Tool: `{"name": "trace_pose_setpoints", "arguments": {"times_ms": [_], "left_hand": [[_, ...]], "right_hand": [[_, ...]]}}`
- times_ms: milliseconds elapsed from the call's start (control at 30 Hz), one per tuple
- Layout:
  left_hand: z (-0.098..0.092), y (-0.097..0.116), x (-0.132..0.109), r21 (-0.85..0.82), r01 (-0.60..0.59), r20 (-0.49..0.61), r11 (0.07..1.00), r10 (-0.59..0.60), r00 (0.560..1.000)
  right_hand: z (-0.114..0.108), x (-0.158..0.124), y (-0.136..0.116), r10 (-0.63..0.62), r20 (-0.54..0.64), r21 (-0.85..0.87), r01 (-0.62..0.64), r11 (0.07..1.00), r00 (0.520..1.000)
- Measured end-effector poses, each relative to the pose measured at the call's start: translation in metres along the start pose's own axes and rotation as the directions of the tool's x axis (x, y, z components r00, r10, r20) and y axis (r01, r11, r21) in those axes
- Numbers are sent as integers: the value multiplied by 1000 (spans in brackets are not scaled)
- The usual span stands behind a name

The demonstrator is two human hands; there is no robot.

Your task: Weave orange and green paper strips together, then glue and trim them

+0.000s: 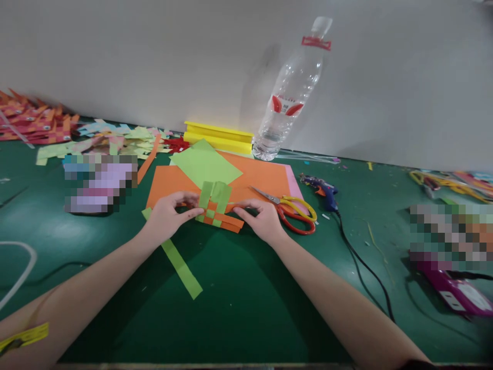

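Observation:
Between my hands is a small weave of green and orange paper strips (pixel 210 214), checkered in the middle, with loose green ends standing up and orange ends reaching right. My left hand (pixel 175 213) pinches its left edge, thumb in front. On the other side, my right hand (pixel 259 218) closes thumb and fingers on an orange strip of the same weave. Beneath and behind lie orange paper sheets (pixel 265 177) and a light green square (pixel 210 163). A loose green strip (pixel 183 270) rests below my left wrist. Scissors (pixel 295 210) with yellow and red handles lie beside my right hand.
A plastic bottle (pixel 295 85) leans on the wall behind a yellow folded piece (pixel 219 137). Paper scraps (pixel 119 139) and red-orange woven pieces (pixel 42 121) pile at back left. A blue glue gun (pixel 323 190) with its cord lies right; a purple device (pixel 450 288) sits farther right.

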State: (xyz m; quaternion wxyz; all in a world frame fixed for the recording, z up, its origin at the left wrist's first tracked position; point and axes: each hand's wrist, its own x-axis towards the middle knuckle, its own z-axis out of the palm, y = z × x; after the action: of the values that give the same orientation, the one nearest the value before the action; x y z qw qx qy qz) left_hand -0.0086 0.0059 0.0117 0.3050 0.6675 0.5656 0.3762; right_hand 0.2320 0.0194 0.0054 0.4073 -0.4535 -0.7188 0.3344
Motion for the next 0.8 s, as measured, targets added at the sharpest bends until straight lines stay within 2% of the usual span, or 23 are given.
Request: {"name": "trace_pose_setpoints", "arguments": {"times_ms": [267, 467, 800], "left_hand": [[0, 6, 1, 90, 14, 44, 996, -19, 999], [-1, 6, 1, 152, 47, 72, 987, -59, 996], [0, 2, 0, 168, 29, 78, 985, -42, 996]], "right_hand": [[-2, 2, 0, 21, -10, -2, -21, 1000, 1000], [-3, 2, 0, -46, -7, -33, 46, 998, 999], [-2, 1, 2, -40, -7, -54, 40, 998, 999]]}}
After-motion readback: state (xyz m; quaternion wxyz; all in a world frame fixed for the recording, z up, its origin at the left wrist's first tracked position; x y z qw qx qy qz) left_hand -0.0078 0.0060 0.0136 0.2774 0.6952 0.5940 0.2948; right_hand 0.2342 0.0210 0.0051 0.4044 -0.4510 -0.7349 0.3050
